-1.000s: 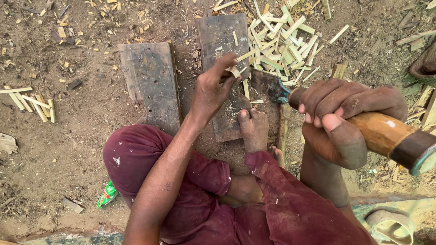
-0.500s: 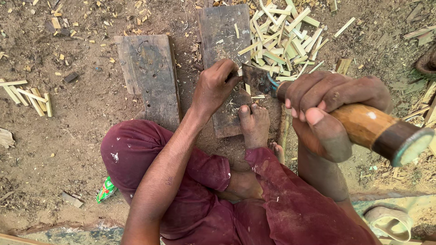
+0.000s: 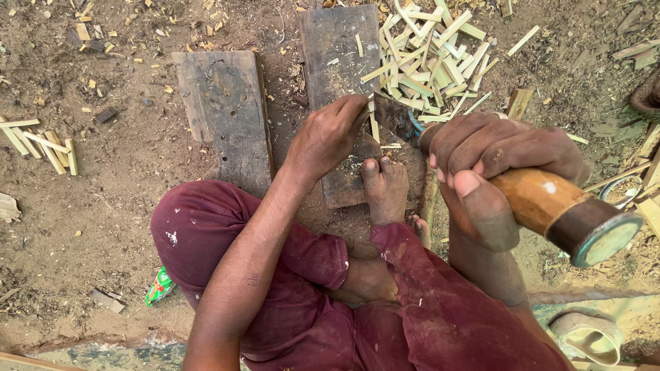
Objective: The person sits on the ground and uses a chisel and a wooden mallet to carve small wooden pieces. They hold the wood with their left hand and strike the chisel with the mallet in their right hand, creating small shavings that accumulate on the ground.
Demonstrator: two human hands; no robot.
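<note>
My left hand (image 3: 330, 134) pinches a thin pale bamboo strip (image 3: 374, 126) and holds it upright on a dark wooden board (image 3: 342, 82). My right hand (image 3: 495, 154) is wrapped round the brown wooden handle (image 3: 557, 206) of a chopping knife, whose dark blade (image 3: 393, 117) rests against the strip. My bare foot (image 3: 385, 189) presses on the near end of the board. I sit on the ground in dark red trousers.
A heap of split bamboo sticks (image 3: 430, 62) lies beyond the board at the upper right. A second dark plank (image 3: 227, 113) lies to the left. Several cut sticks (image 3: 41, 141) sit at the far left; a green wrapper (image 3: 159, 286) lies by my knee.
The view has shifted slightly and the knife handle has come lower toward the camera. My left hand has kept its grip on the strip against the board.
</note>
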